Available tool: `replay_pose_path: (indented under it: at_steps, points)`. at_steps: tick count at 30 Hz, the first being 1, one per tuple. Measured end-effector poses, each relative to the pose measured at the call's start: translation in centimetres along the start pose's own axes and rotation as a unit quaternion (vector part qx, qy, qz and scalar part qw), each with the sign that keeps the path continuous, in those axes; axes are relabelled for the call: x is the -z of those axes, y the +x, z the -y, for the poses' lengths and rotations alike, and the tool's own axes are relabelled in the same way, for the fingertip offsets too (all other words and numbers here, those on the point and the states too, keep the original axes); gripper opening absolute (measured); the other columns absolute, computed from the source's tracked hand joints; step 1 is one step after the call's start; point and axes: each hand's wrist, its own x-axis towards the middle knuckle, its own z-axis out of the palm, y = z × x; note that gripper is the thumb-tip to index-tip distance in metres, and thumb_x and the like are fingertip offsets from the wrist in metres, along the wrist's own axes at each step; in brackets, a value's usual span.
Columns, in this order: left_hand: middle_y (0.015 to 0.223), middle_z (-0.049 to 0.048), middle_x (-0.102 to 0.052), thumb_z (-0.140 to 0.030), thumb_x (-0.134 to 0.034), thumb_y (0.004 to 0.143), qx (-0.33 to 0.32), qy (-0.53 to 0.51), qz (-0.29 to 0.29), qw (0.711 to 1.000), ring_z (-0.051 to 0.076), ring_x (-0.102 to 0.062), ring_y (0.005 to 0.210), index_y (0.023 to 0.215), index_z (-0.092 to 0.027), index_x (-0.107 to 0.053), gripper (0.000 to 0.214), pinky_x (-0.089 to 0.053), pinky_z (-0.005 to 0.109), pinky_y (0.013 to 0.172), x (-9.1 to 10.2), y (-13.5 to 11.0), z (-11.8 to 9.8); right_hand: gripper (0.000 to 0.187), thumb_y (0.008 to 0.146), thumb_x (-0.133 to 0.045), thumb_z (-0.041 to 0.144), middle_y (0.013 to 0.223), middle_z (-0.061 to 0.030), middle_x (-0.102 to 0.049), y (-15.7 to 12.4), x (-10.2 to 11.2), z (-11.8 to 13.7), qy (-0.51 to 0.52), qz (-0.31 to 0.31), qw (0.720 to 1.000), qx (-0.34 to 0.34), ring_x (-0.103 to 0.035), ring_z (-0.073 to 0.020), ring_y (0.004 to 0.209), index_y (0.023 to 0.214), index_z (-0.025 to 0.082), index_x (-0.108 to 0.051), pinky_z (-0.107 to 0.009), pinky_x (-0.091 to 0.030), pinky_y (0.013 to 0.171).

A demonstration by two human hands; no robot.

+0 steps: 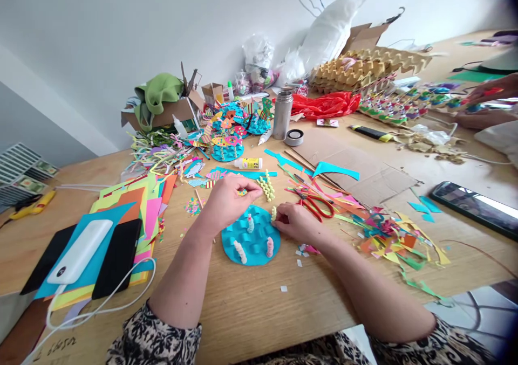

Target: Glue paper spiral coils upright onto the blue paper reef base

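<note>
A round blue paper disc (231,242) with raised looped strips lies on the table in front of me. Small folded paper springs stand on it: a white one (240,252), a pink one (270,247) and a pale blue one (250,224). My left hand (231,197) is over the disc's far left edge, thumb and fingers pinched together; what they hold, if anything, is hidden. At the disc's right edge my right hand (297,222) pinches a short pale-yellow paper spring (274,213). More yellow paper springs (267,186) lie just beyond the disc.
Red-handled scissors (319,206) and paper scraps (388,230) lie right. A glue bottle (248,163), metal flask (282,115) and finished fish models (229,138) are behind. Coloured paper (151,203) and a white power bank (81,252) lie left. Another person's hands (488,103) are far right.
</note>
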Motion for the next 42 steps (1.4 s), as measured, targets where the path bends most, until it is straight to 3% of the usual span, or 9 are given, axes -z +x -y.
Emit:
replay_pose_path:
  at_steps: [8,17,23,26,29,35,42]
  points:
    - [0.078,0.002,-0.073,-0.023,-0.064,0.075,-0.009,0.041,0.102,0.994,0.017,-0.064,0.078,0.073,-0.019,-0.073,0.01,-0.048,0.029,0.074,-0.8,1.5,0.1,0.014,0.074,-0.059,0.016,0.065,-0.001,-0.058,0.1,-0.2,-0.2,0.017,-0.012,1.0,0.007,-0.047,-0.0105,0.058,0.061,0.017,-0.052,-0.022,-0.032,0.055]
    - [0.076,0.0039,-0.072,-0.029,-0.064,0.075,-0.02,-0.006,0.208,0.978,0.016,-0.064,0.074,0.073,-0.018,-0.073,0.013,-0.048,0.028,0.069,-1.5,2.8,1.4,0.014,0.072,-0.059,0.016,0.063,-0.0006,-0.057,0.1,-0.2,-0.2,0.031,-0.011,0.999,-0.013,-0.046,-0.01,0.056,0.06,0.016,-0.051,-0.021,-0.032,0.053]
    - [0.069,0.0032,-0.071,-0.037,-0.071,0.07,-0.035,0.023,0.204,0.978,0.016,-0.064,0.068,0.066,-0.018,-0.071,0.019,-0.047,0.028,0.067,-2.6,2.8,1.2,0.012,0.073,-0.057,0.015,0.065,-0.0014,-0.059,0.1,-0.1,0.0,0.022,-0.009,1.0,-0.007,-0.049,-0.0111,0.058,0.061,0.017,-0.052,-0.022,-0.034,0.056]
    - [0.07,0.0036,-0.071,-0.033,-0.072,0.069,-0.044,0.05,0.206,0.976,0.017,-0.064,0.07,0.066,-0.018,-0.07,0.016,-0.046,0.029,0.068,-3.0,2.8,0.9,0.013,0.073,-0.056,0.015,0.065,-0.0016,-0.059,0.1,-0.1,0.0,0.023,-0.006,1.0,-0.007,-0.05,-0.0119,0.06,0.061,0.017,-0.052,-0.023,-0.035,0.057]
    - [0.073,0.0037,-0.071,-0.024,-0.069,0.07,-0.052,0.073,0.202,0.975,0.018,-0.063,0.076,0.066,-0.018,-0.07,0.007,-0.047,0.03,0.071,-3.2,2.8,0.8,0.014,0.074,-0.056,0.016,0.064,-0.0014,-0.059,0.1,-0.1,-0.1,0.031,-0.007,0.999,-0.008,-0.049,-0.0121,0.06,0.061,0.018,-0.051,-0.023,-0.035,0.057]
    - [0.071,0.0037,-0.07,-0.036,-0.067,0.074,-0.043,0.087,0.192,0.977,0.019,-0.062,0.075,0.064,-0.019,-0.069,0.019,-0.046,0.031,0.072,-3.1,2.5,1.0,0.015,0.074,-0.057,0.016,0.064,-0.0013,-0.058,0.0,0.0,0.0,0.028,-0.008,1.0,-0.009,-0.048,-0.0112,0.057,0.06,0.018,-0.051,-0.023,-0.034,0.055]
    - [0.072,0.0035,-0.069,-0.027,-0.064,0.077,-0.044,0.089,0.191,0.977,0.018,-0.061,0.075,0.067,-0.017,-0.069,0.015,-0.044,0.028,0.068,-3.4,2.5,1.2,0.015,0.072,-0.058,0.015,0.062,-0.0002,-0.057,0.0,-0.2,0.0,0.03,-0.011,0.999,-0.015,-0.047,-0.0109,0.057,0.059,0.018,-0.051,-0.022,-0.032,0.055]
